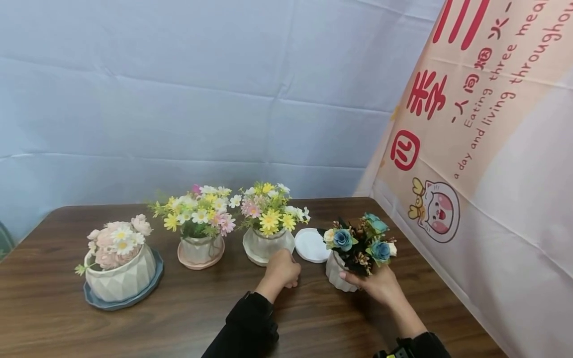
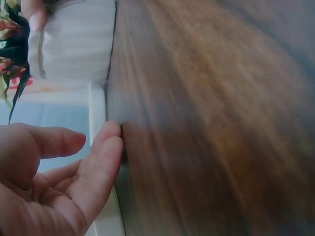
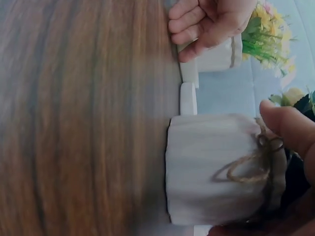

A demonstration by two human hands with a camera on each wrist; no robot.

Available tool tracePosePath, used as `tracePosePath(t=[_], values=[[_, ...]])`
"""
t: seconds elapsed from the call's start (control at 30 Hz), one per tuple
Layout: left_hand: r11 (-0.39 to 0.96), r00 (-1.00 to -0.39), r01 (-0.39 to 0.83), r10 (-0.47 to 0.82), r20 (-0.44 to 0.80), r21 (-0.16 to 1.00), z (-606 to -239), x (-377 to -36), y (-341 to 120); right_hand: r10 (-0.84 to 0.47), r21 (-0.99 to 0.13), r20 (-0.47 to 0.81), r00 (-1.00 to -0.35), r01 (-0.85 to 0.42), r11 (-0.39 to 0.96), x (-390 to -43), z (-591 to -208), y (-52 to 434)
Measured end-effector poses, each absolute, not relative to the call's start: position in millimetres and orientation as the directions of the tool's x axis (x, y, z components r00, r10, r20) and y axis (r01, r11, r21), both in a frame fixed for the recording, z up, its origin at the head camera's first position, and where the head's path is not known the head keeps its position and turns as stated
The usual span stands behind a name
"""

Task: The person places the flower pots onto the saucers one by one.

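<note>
Three pots already sit on saucers; our right hand [image 1: 380, 284] grips the blue-rose pot [image 1: 339, 271], its white saucer [image 1: 312, 244] at eleven o'clock awaiting, while our left hand [image 1: 281, 271] rests loosely open.

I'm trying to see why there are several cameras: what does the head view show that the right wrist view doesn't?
Only the head view shows all four pots in a row, the pink pot on a blue saucer, the banner and the right hand holding the blue-rose pot. Only the right wrist view shows the twine bow round that pot. Both show the left hand by the yellow-flower pot, the white saucer and the table.
</note>
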State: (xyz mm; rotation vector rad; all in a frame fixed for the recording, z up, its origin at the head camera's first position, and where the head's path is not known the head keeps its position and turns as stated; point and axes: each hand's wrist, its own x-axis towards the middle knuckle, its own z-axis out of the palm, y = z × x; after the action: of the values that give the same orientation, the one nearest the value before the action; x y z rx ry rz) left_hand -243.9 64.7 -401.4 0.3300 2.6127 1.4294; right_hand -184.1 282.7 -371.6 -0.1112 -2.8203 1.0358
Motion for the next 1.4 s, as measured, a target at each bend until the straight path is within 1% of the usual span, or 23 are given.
tracePosePath(t=[0.13, 0.4, 0.7, 0.83, 1.03, 1.27, 1.4], values=[[0.518, -0.969, 0.102, 0.246, -0.034, 0.849, -403, -247, 69, 0.150, -0.662, 0.073, -0.986, 0.065, 0.747, -183, -373, 287], [0.545, -0.977, 0.099, 0.212, -0.023, 0.833, -405, -254, 76, 0.146, -0.700, 0.076, -0.986, 0.051, 0.712, -186, -374, 294], [0.549, -0.992, 0.104, 0.119, 0.046, 0.829, -405, -259, 83, 0.162, -0.721, 0.086, -0.983, 0.051, 0.691, -188, -375, 298], [0.584, -0.992, 0.122, 0.081, 0.092, 0.802, -404, -260, 85, 0.164, -0.733, 0.091, -0.982, 0.046, 0.679, -189, -374, 299], [0.633, -0.989, 0.132, 0.029, 0.148, 0.763, -402, -263, 89, 0.133, -0.742, 0.124, -0.983, -0.002, 0.670, -190, -373, 301], [0.692, -0.982, 0.124, -0.016, 0.187, 0.712, -402, -266, 98, 0.132, -0.737, 0.132, -0.982, -0.008, 0.676, -189, -372, 304], [0.691, -0.986, 0.109, -0.017, 0.167, 0.715, -403, -266, 103, 0.134, -0.745, 0.125, -0.983, -0.004, 0.668, -187, -372, 307]])
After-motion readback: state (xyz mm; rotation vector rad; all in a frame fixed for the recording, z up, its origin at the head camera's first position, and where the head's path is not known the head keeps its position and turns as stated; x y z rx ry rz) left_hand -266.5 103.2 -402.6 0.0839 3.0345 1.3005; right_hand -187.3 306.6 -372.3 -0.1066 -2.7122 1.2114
